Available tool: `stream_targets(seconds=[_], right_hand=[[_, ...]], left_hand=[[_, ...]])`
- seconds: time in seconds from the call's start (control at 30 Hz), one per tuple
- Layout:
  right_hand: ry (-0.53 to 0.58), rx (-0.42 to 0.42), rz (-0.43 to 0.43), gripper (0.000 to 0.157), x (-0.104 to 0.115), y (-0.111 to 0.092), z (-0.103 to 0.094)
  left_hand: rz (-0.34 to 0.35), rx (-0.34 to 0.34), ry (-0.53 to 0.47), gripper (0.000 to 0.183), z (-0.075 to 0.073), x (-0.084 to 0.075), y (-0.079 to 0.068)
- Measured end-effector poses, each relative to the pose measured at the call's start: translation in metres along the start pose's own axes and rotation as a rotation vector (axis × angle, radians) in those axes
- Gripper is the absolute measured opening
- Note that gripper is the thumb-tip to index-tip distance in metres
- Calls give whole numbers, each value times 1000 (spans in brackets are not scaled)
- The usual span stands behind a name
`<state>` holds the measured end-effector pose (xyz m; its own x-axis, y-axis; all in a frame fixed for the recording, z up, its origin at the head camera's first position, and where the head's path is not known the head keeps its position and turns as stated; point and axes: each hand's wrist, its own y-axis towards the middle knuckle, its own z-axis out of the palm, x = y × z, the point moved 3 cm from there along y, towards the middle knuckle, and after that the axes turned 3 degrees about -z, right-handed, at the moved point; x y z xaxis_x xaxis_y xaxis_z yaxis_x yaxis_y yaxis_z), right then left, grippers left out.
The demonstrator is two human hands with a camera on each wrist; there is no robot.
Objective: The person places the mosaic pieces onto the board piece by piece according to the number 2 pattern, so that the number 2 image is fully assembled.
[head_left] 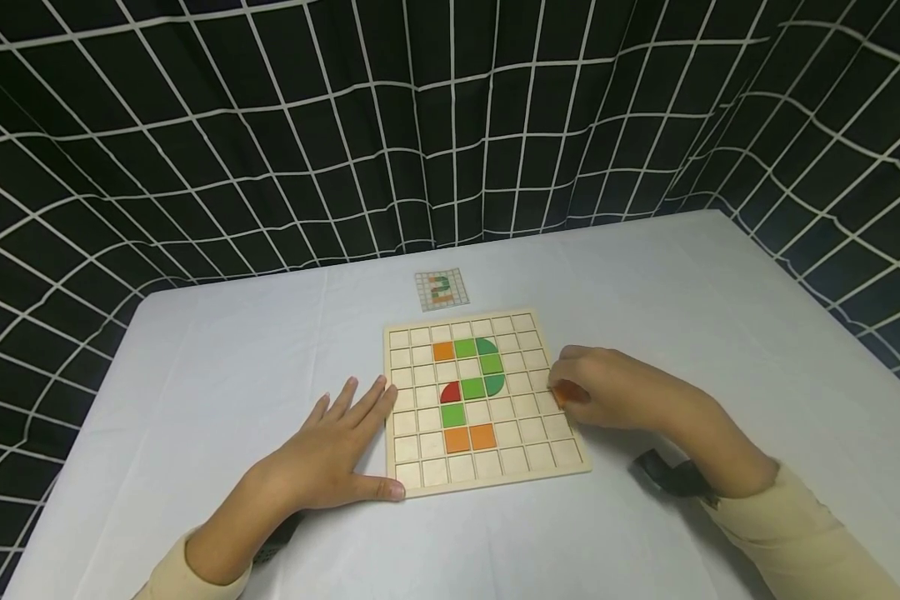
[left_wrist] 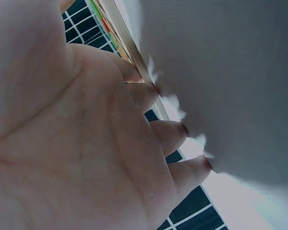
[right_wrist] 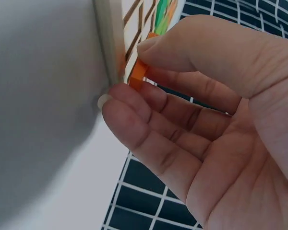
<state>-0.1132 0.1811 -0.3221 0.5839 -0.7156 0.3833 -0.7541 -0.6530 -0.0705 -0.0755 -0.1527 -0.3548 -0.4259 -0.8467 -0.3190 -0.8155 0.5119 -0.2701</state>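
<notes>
A square wooden grid board [head_left: 420, 472] lies on the table, with orange, green and red tiles forming a figure in its middle cells. My left hand [head_left: 330, 454] rests flat by the board's left edge, fingers spread, thumb and fingertips touching the rim; the left wrist view shows its palm [left_wrist: 86, 129]. At the board's right edge my right hand [head_left: 618, 387] pinches an orange tile [right_wrist: 138, 74] between thumb and fingers. In the head view that tile is mostly covered by the hand. The red quarter-round tile [head_left: 451, 392] sits left of a green square [head_left: 473, 388].
A small pattern card [head_left: 442, 289] showing a similar coloured figure on a grid lies behind the board. White cloth covers the table [head_left: 270, 333]. A black curtain with white grid lines [head_left: 307, 125] hangs behind and at both sides. Dark straps [head_left: 671, 475] sit at the wrists.
</notes>
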Motion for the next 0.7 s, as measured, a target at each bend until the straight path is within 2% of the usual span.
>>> stream_targets(seconds=[0.4, 0.7], right_hand=[[8, 15, -77, 25, 19, 2, 6], [20, 35, -88, 23, 31, 2, 12]], left_hand=[[6, -6, 0, 117, 1, 0, 0], [9, -15, 4, 118, 2, 1, 1]])
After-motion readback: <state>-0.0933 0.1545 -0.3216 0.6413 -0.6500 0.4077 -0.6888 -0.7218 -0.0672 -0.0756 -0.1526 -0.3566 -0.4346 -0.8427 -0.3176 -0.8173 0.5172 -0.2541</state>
